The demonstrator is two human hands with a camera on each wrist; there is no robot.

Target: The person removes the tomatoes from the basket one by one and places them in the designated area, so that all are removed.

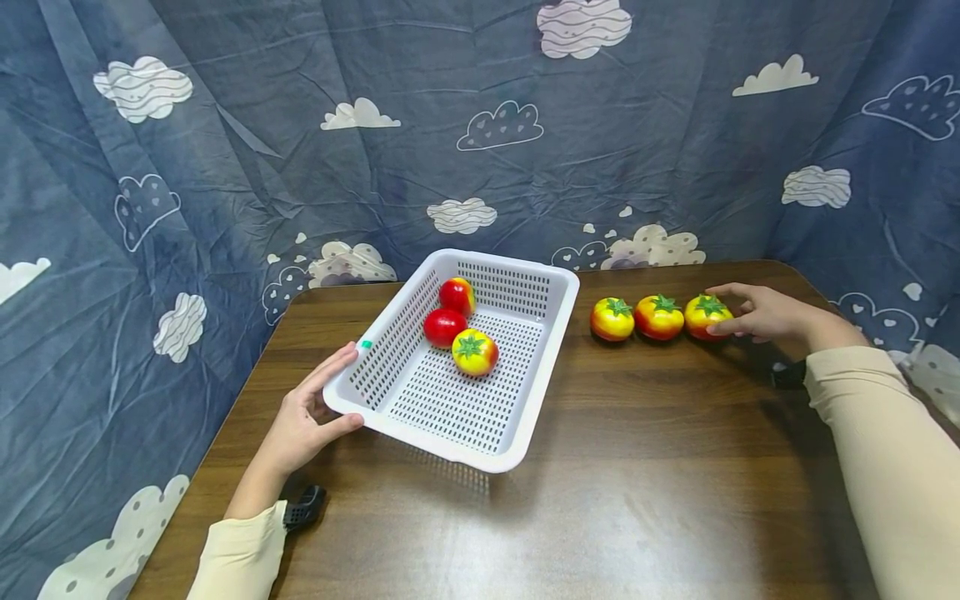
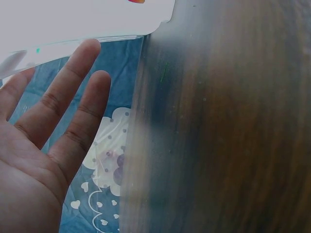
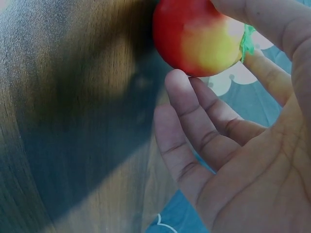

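Observation:
A white perforated plastic basket [image 1: 457, 454] stands on the table's left half. My left hand [image 1: 300, 429] spans its near-left corner, thumb at the front rim and fingertips at the left rim; the left wrist view shows the fingers [image 2: 80, 116] straight and spread. Inside the basket lie a yellow-red tomato [image 1: 475, 352] with a green leafy top, a red tomato [image 1: 444, 327] and another red tomato [image 1: 457, 296]. At the row's right end, my right hand [image 1: 776, 317] pinches a tomato [image 3: 199, 41] between thumb and index finger, its other fingers loosely extended below.
Left of the pinched one, a yellow-red tomato [image 1: 659, 317] and another tomato [image 1: 612, 319] sit side by side. The brown wooden table [image 1: 637, 483] extends toward me. A dark blue cloud-print curtain [image 1: 420, 75] hangs behind it and along both sides.

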